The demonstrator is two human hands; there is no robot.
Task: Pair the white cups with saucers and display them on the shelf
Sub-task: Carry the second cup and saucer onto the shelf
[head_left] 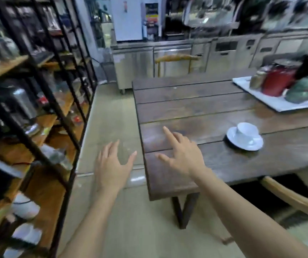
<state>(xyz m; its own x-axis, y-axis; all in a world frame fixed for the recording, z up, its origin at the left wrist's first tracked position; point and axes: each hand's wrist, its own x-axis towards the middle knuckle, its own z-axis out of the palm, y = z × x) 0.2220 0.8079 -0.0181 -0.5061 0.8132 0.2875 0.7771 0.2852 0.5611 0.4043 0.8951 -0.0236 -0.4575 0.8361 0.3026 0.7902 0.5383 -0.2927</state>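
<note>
Right now both my hands are empty. My right hand (182, 155) floats over the near corner of the bench (196, 110), fingers (168, 132) spread wide, holding nothing. My left hand (112, 164) hangs over the floor just beside that corner, open too. I think I am reaching for the white cup (247, 132). It lies tipped on its saucer (232, 139), further along the bench from my right hand. The shelf (43, 86) stands across the floor from the bench, with blurry white things low down.

Head view, forward-down (table-corner height)
</note>
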